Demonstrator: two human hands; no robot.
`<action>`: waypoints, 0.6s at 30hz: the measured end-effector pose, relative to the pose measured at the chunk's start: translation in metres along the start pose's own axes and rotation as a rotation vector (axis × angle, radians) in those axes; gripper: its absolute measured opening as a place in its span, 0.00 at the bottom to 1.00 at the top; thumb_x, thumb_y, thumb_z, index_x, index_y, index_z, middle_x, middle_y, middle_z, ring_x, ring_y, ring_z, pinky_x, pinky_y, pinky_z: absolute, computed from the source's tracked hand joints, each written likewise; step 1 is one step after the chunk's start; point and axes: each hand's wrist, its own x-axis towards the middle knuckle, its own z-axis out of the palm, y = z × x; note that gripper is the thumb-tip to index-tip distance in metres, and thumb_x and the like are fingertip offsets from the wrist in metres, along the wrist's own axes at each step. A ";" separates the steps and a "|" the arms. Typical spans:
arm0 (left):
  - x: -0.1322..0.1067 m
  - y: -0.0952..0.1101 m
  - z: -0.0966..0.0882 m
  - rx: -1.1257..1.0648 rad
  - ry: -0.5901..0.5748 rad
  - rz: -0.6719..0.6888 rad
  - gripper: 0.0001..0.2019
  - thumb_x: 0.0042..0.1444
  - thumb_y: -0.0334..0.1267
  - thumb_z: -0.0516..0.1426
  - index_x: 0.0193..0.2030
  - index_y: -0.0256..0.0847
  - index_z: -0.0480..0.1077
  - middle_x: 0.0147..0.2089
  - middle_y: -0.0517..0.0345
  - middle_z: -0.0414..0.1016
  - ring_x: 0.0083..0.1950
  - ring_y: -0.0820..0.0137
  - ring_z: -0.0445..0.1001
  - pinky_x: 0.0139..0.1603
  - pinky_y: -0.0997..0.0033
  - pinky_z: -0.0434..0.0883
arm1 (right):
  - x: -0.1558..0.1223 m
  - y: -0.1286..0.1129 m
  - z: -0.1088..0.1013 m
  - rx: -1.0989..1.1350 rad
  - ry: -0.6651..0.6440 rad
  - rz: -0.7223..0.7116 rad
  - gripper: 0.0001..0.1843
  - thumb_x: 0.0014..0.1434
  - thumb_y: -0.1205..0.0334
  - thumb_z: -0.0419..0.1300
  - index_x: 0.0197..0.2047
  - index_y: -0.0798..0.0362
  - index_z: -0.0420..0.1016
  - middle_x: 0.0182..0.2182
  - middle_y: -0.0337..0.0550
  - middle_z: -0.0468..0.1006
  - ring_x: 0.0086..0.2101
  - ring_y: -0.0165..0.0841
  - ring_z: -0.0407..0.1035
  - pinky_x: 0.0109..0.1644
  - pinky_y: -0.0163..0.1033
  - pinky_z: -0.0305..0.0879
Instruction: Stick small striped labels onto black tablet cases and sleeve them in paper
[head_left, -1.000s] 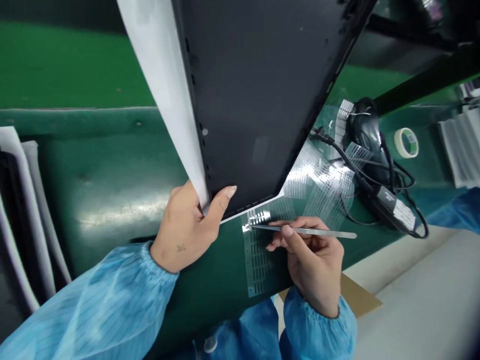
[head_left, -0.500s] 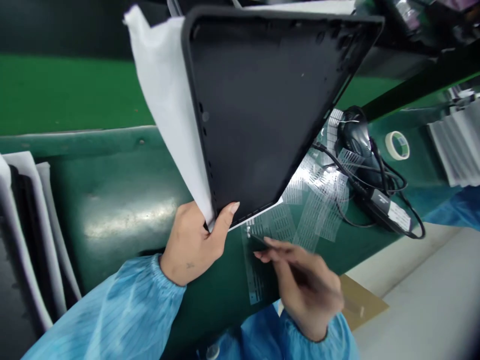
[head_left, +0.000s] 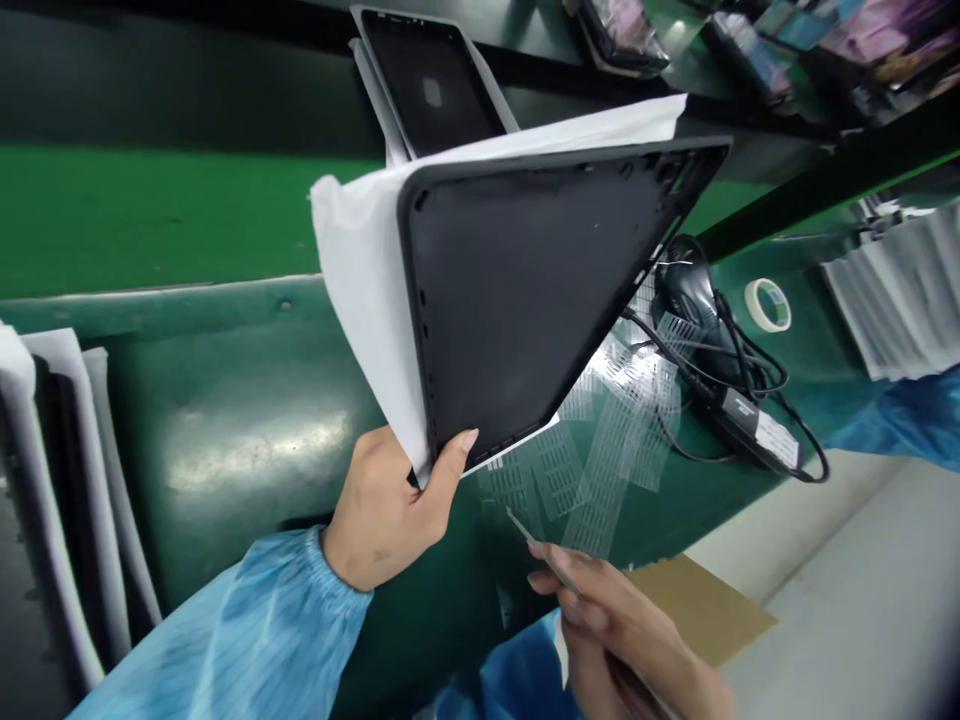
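My left hand (head_left: 390,510) grips the lower corner of a black plastic device back cover (head_left: 525,300), with a white foam sheet (head_left: 360,270) folded along its left side. My right hand (head_left: 619,635) is low in view and pinches slim steel tweezers (head_left: 544,555). Their tip hangs just below the translucent sheets of small white labels (head_left: 619,440) stuck on the green mat (head_left: 225,400), not touching them. The cover's lower edge hides part of the labels.
Another black cover (head_left: 431,90) stands behind, below a shelf of packaged items. Foam-wrapped panels (head_left: 52,500) stand at left. To the right lie a black corded device (head_left: 686,300), a labelled power adapter (head_left: 750,425), masking tape (head_left: 767,305) and white sheets (head_left: 892,290). A blue sleeve (head_left: 907,420) shows at right.
My right hand has dropped lower with the tweezers, away from the label sheet. The black cover has turned flatter, and the view has shifted to show more of the shelf behind.
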 end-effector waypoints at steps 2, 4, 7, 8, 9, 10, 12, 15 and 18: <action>-0.002 0.001 0.000 0.028 0.019 0.019 0.20 0.54 0.32 0.59 0.16 0.41 0.55 0.14 0.69 0.56 0.16 0.78 0.60 0.21 0.73 0.62 | 0.006 0.004 0.002 0.081 0.158 0.137 0.18 0.52 0.79 0.61 0.41 0.49 0.76 0.39 0.43 0.82 0.28 0.37 0.78 0.32 0.45 0.79; -0.001 0.003 0.001 0.055 0.037 0.037 0.11 0.53 0.34 0.60 0.22 0.43 0.65 0.18 0.67 0.65 0.19 0.74 0.65 0.23 0.71 0.66 | 0.015 0.010 0.009 0.192 0.366 0.288 0.11 0.52 0.78 0.63 0.36 0.53 0.75 0.36 0.43 0.82 0.27 0.37 0.78 0.34 0.46 0.79; 0.007 0.009 0.002 0.053 0.034 0.066 0.04 0.53 0.41 0.60 0.34 0.45 0.72 0.25 0.62 0.73 0.26 0.68 0.72 0.27 0.67 0.72 | 0.028 0.021 0.020 0.287 0.479 0.478 0.05 0.52 0.72 0.67 0.31 0.56 0.74 0.31 0.45 0.83 0.26 0.34 0.78 0.36 0.40 0.78; 0.011 0.011 0.003 0.044 0.030 0.078 0.06 0.53 0.43 0.60 0.35 0.45 0.72 0.25 0.61 0.73 0.27 0.66 0.73 0.28 0.67 0.73 | 0.031 0.024 0.022 0.296 0.486 0.521 0.05 0.52 0.70 0.67 0.31 0.57 0.74 0.30 0.46 0.83 0.26 0.34 0.78 0.36 0.38 0.78; 0.016 0.013 0.004 0.035 0.026 0.089 0.07 0.53 0.44 0.60 0.34 0.45 0.72 0.24 0.61 0.73 0.29 0.65 0.74 0.29 0.66 0.74 | 0.033 0.026 0.024 0.296 0.495 0.555 0.06 0.52 0.69 0.68 0.31 0.57 0.74 0.30 0.46 0.82 0.27 0.34 0.78 0.37 0.37 0.78; 0.021 0.014 0.004 0.028 0.022 0.098 0.08 0.53 0.46 0.60 0.34 0.45 0.73 0.24 0.61 0.73 0.30 0.64 0.75 0.30 0.66 0.75 | 0.034 0.028 0.025 0.290 0.498 0.579 0.06 0.52 0.67 0.68 0.31 0.57 0.74 0.30 0.46 0.82 0.28 0.34 0.78 0.37 0.37 0.78; 0.031 0.016 0.006 0.013 0.018 0.108 0.09 0.53 0.48 0.59 0.34 0.45 0.73 0.24 0.60 0.73 0.32 0.63 0.76 0.32 0.65 0.76 | 0.035 0.031 0.025 0.273 0.491 0.611 0.08 0.52 0.65 0.69 0.32 0.58 0.74 0.30 0.47 0.82 0.28 0.35 0.78 0.38 0.37 0.77; 0.036 0.018 0.008 0.007 0.014 0.109 0.10 0.53 0.49 0.59 0.34 0.45 0.73 0.25 0.59 0.74 0.34 0.61 0.77 0.34 0.64 0.77 | 0.035 0.033 0.025 0.265 0.473 0.628 0.09 0.52 0.64 0.69 0.33 0.57 0.74 0.30 0.46 0.82 0.29 0.35 0.78 0.39 0.38 0.77; 0.027 0.017 0.008 0.012 0.010 0.094 0.11 0.53 0.49 0.58 0.35 0.45 0.73 0.26 0.59 0.74 0.35 0.61 0.77 0.35 0.63 0.77 | 0.038 0.032 0.026 0.246 0.462 0.590 0.08 0.52 0.65 0.68 0.31 0.56 0.73 0.29 0.45 0.82 0.30 0.35 0.78 0.40 0.37 0.77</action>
